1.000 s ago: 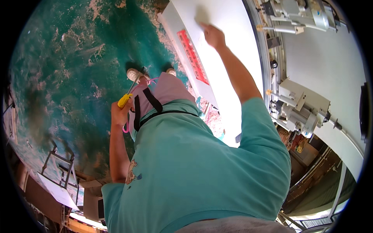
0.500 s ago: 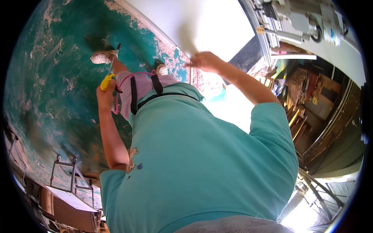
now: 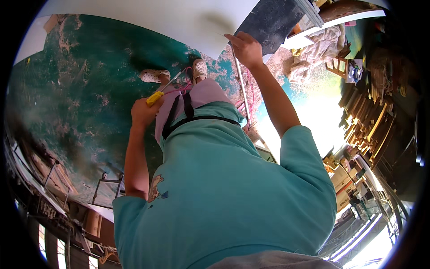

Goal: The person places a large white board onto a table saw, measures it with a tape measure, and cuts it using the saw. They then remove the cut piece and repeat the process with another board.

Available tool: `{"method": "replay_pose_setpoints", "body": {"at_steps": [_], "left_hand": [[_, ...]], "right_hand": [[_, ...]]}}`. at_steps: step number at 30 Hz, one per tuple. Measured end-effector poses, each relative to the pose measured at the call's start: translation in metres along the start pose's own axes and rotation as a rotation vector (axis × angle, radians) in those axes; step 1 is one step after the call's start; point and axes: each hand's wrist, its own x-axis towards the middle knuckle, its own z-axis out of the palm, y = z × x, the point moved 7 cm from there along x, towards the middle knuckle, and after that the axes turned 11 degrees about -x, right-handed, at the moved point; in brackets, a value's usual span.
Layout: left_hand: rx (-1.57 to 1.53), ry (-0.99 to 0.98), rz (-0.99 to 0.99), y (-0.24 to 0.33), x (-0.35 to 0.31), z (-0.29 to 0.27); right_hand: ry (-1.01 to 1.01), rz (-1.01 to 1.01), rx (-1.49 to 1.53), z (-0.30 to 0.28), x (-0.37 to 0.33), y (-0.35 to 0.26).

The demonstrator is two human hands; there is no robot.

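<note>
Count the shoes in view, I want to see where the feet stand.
2. One pale shoe lies left on the green floor; the other shoe is right of it, near the white board's edge. Both show whole.

- A worn green floor, blotched with pale patches, fills the left.
- Stacked timber crowds the right side (dim there).
- Glaring light washes the floor centre-right.
- Metal frames stand near left.

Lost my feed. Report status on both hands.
Left hand gripping yellow-handled tool. Right hand on white panel edge. Nothing between them.
</note>
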Motion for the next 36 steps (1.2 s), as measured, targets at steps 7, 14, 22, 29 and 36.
{"method": "replay_pose_setpoints", "body": {"at_steps": [7,14,22,29,36], "left_hand": [[-0.148,0.075,-0.034,0.002,-0.023,-0.010],[-0.080,-0.232,0.143,0.011,-0.041,-0.026],[-0.033,0.223,0.084,-0.074,-0.038,-0.164],[-0.896,0.807,-0.199,-0.242,-0.044,-0.281],[-0.566,0.654,-0.182,-0.253,0.020,-0.369]], "right_hand": [[-0.482,-0.173,0.217,0.063,-0.126,-0.085],[-0.013,0.645,0.478,0.050,0.012,0.029],[0.118,0.582,-0.105,0.050,0.152,0.069],[0.052,0.659,-0.250,0.118,0.217,-0.053],[0.051,0.656,-0.167,0.182,0.319,-0.172]]}}
